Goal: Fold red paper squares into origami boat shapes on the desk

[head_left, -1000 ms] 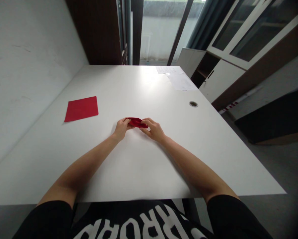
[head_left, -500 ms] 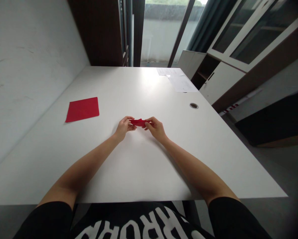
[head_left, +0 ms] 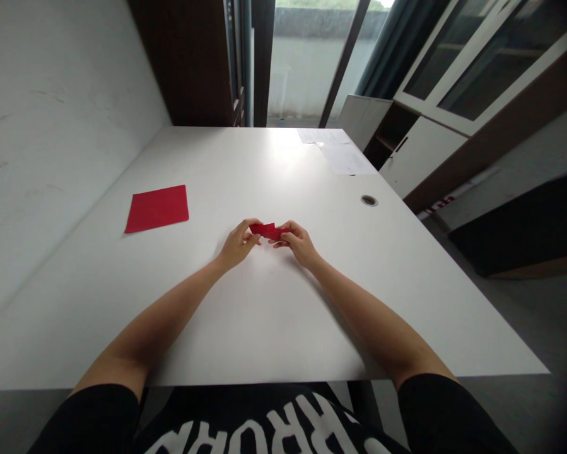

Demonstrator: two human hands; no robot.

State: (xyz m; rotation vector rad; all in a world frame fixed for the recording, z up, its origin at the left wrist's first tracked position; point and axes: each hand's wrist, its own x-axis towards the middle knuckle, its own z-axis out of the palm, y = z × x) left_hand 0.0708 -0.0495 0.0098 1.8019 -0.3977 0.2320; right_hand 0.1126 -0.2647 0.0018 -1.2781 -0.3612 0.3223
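Observation:
A small folded piece of red paper [head_left: 268,231] is held just above the white table between both hands. My left hand [head_left: 238,243] pinches its left end, thumb below and fingers behind. On the right end, my right hand [head_left: 300,243] has its thumb and fingers closed. The paper's middle stands up a little in a raised flap. Parts of the fingers behind the paper are hidden.
A flat red sheet [head_left: 157,209] lies on the white table [head_left: 264,328] at the left. White papers [head_left: 347,157] lie at the far right, near a round cable hole [head_left: 369,200]. A wall [head_left: 65,113] borders the table's left side.
My left hand has shifted slightly to the right, and its thumb has moved onto the folded paper's lower edge. The paper's outline has changed, with its raised part now farther right.

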